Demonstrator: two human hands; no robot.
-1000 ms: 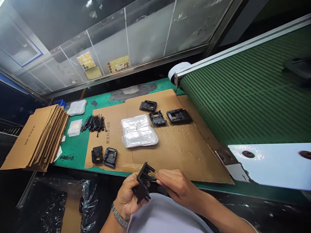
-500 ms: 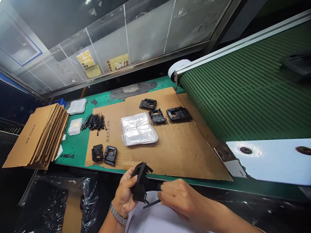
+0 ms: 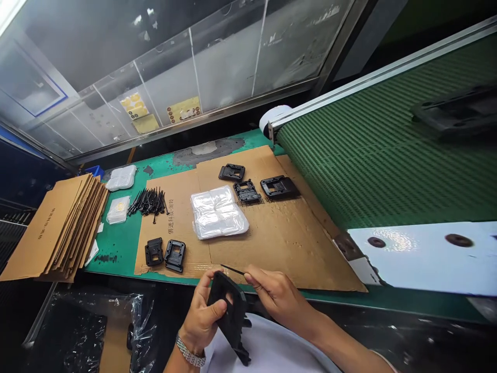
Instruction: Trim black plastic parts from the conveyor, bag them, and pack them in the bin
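My left hand (image 3: 202, 318), with a metal-link watch (image 3: 189, 356) on its wrist, grips a black moulded plastic frame (image 3: 229, 316) near the table's front edge. My right hand (image 3: 276, 295) pinches a thin black cable tie (image 3: 233, 270) between its fingers, just above the frame's top edge. Several similar black frames lie on the cardboard sheet (image 3: 279, 248): a pair at the near left (image 3: 165, 253) and a row of three at the far side (image 3: 246, 190). Beyond my hands lie a bundle of black cable ties (image 3: 147, 202) and a clear plastic bag pack (image 3: 218, 212).
A stack of flat cardboard sheets (image 3: 66, 228) lies at the left end of the green-topped table (image 3: 112, 254). A green mesh conveyor belt (image 3: 368, 155) runs along the right, carrying a black part (image 3: 458, 114). Black plastic sheeting (image 3: 77, 331) lies below left.
The black frame has swung from a sideways hold to hanging lower with its flat face towards me. The cable tie has risen from below my right hand to above the frame.
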